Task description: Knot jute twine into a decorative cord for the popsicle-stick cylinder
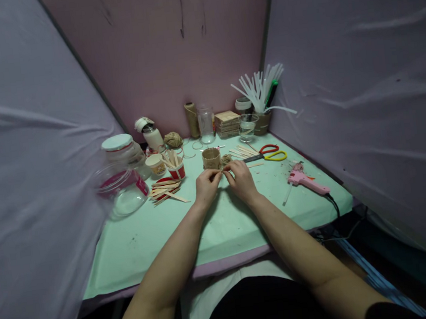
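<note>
My left hand (207, 186) and my right hand (241, 179) meet over the middle of the green table (220, 224), fingers pinched together on a thin strand of jute twine (222, 170) stretched between them. Just behind the fingertips stands a small twine-wrapped cup (211, 158), with a little bundle of twine (226, 159) to its right. What exactly the pinched fingers hold is too small to see fully.
Red-and-yellow scissors (269, 154) and loose wooden sticks (243, 152) lie behind my right hand. A pink glue gun (307, 180) lies at right. Wooden sticks (166, 189), paper cups (176, 170) and clear plastic jars (123, 189) stand at left. Glue sticks (261, 91) and a twine spool (192, 119) line the back.
</note>
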A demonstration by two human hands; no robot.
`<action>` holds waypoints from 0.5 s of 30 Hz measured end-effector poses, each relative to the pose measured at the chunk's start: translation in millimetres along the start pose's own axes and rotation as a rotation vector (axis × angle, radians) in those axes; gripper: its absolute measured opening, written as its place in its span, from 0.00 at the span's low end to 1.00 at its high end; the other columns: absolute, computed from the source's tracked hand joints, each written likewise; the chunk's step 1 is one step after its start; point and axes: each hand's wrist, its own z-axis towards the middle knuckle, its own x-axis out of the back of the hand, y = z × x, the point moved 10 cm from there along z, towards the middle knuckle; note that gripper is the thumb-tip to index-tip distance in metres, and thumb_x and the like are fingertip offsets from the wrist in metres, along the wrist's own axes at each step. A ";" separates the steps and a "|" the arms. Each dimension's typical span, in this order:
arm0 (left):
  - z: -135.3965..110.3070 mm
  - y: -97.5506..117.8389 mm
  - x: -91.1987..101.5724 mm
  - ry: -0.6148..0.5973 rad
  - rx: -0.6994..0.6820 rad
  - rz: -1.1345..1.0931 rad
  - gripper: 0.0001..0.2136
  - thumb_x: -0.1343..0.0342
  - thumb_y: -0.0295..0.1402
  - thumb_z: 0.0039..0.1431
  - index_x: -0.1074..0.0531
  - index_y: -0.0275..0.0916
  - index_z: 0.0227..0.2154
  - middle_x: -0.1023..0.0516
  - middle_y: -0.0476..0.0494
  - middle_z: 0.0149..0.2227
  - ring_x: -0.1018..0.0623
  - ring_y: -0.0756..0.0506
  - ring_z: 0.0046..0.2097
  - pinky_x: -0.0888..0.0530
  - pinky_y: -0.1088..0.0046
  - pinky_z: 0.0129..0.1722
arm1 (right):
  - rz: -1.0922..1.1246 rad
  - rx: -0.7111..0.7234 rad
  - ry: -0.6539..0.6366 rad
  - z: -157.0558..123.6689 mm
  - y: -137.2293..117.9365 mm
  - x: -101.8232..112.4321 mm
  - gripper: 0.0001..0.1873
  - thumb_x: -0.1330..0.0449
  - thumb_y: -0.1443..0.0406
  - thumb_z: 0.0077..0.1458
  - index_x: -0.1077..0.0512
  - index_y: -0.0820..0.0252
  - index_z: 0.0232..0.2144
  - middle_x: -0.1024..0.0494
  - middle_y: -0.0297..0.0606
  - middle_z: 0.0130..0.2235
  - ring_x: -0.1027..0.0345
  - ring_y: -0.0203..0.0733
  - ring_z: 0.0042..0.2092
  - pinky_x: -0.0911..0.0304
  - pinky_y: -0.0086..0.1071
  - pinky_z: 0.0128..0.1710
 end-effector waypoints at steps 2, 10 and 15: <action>0.3 -5.6 -3.3 -0.020 0.051 -0.070 0.07 0.42 0.34 0.49 0.23 0.37 0.28 0.24 0.44 0.29 0.29 0.48 0.33 0.34 0.73 0.36 | 0.045 -0.029 0.015 0.4 5.0 -1.0 0.06 0.50 0.65 0.57 0.33 0.57 0.30 0.30 0.41 0.35 0.40 0.47 0.41 0.44 0.41 0.44; -2.0 -25.6 -17.2 -0.085 0.269 -0.360 0.14 0.38 0.41 0.44 0.23 0.34 0.29 0.27 0.47 0.24 0.34 0.53 0.26 0.39 0.76 0.26 | 0.418 -0.301 0.045 -0.4 32.1 -7.5 0.08 0.47 0.60 0.52 0.35 0.58 0.27 0.30 0.36 0.31 0.38 0.40 0.36 0.42 0.34 0.38; -3.9 -28.3 -22.6 -0.125 0.321 -0.414 0.14 0.39 0.40 0.45 0.23 0.34 0.32 0.28 0.49 0.23 0.40 0.56 0.22 0.44 0.77 0.21 | 0.634 -0.443 0.060 -3.8 48.4 -15.9 0.12 0.43 0.56 0.48 0.33 0.59 0.28 0.30 0.34 0.29 0.38 0.38 0.33 0.41 0.32 0.36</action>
